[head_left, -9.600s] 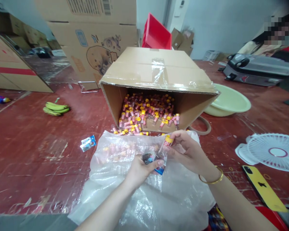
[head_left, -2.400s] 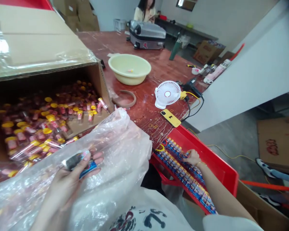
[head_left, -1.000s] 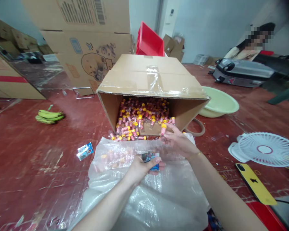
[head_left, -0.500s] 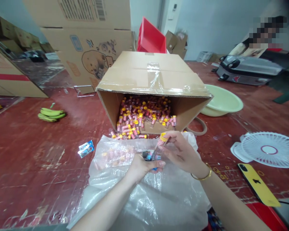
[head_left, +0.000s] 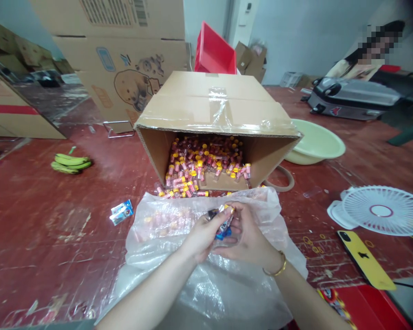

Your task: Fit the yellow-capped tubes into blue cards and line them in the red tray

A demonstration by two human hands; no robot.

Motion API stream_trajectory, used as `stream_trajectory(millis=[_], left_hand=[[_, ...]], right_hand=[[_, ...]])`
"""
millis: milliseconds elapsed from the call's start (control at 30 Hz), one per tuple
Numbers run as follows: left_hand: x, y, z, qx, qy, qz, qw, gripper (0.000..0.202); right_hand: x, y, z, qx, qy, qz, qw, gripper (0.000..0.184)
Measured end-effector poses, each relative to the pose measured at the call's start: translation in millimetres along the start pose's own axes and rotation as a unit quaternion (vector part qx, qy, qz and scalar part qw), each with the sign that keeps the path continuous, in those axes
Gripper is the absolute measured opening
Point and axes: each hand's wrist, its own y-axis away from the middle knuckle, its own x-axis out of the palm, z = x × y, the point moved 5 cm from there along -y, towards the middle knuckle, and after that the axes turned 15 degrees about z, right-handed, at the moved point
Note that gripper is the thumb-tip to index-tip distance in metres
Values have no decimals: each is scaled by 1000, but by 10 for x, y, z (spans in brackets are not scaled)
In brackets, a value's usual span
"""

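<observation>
On the red table (head_left: 37,220), at the left, lie bananas (head_left: 70,162) and a small packet (head_left: 121,212). Over the clear plastic bag (head_left: 192,284), the left hand (head_left: 201,233) pinches a blue packet (head_left: 222,235). The right hand (head_left: 248,238), touching it, is closed on a yellow-capped tube (head_left: 227,216). Behind them the open carton (head_left: 213,103) holds many such tubes. A fan (head_left: 382,211) lies at the right.

— What sort of place does this look like?
— A packing or storage room. Big printed cartons (head_left: 124,55) are stacked at upper left, and a tipped carton (head_left: 213,105) at centre spills small yellow-capped tubes (head_left: 199,169). A red crate (head_left: 215,50) stands behind it.
</observation>
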Motion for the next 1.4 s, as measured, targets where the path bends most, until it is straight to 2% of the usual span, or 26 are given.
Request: stream_trajectory(millis=[133,233,333,567,800,1200,1400], left_hand=[[41,-27,-6,16,2,15,1000,35],[27,-7,-16,25,-12,25,999,37],[-6,19,-21,33,-25,15,999,34],[31,18,11,42,-2,10,999,33],[68,5,-1,44,-5,15,999,40],[-59,42,48,30,-45,4,998,34],[-48,9,30,36,-76,10,996,42]], right_hand=[[10,18,-53,-19,43,-101,994,70],[-34,23,-24,-58,86,-121,987,66],[-60,45,21,-76,125,-128,981,65],[-63,69,52,-63,157,-147,974,63],[-73,75,42,-65,146,-142,977,63],[-116,106,-41,-69,130,-140,979,65],[-78,112,80,-68,172,-148,972,67]])
